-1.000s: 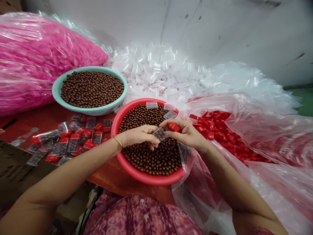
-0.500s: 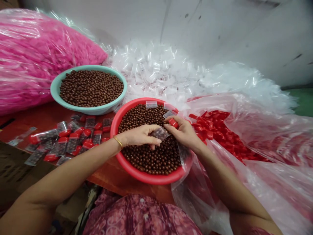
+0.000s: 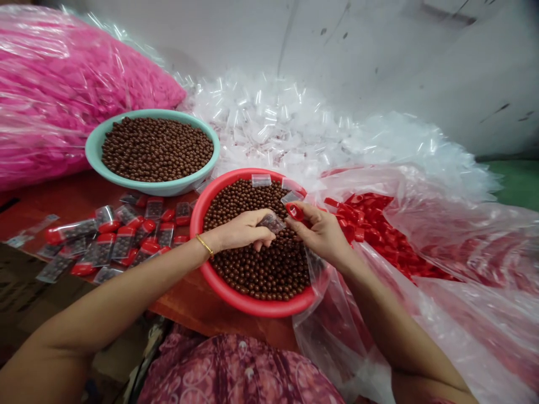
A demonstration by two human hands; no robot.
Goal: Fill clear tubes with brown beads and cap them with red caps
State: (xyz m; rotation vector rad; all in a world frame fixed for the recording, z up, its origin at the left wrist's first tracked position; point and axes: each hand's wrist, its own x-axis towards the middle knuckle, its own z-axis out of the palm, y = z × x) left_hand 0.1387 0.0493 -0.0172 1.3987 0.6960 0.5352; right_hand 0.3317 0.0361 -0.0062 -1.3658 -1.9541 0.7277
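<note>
Your cap (image 3: 294, 211) and the bowl (image 3: 252, 306) by the bench's (image 3: 185, 303) front edge are red, the balls (image 3: 261, 275) brown, your shirt (image 3: 236, 370) swirly pink.

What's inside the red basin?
The red basin holds small brown balls, with a few clear plastic pieces at the far edge. Balls cover whatever lies deeper, the bottom included; the left hand and right hand block parts too.
</note>
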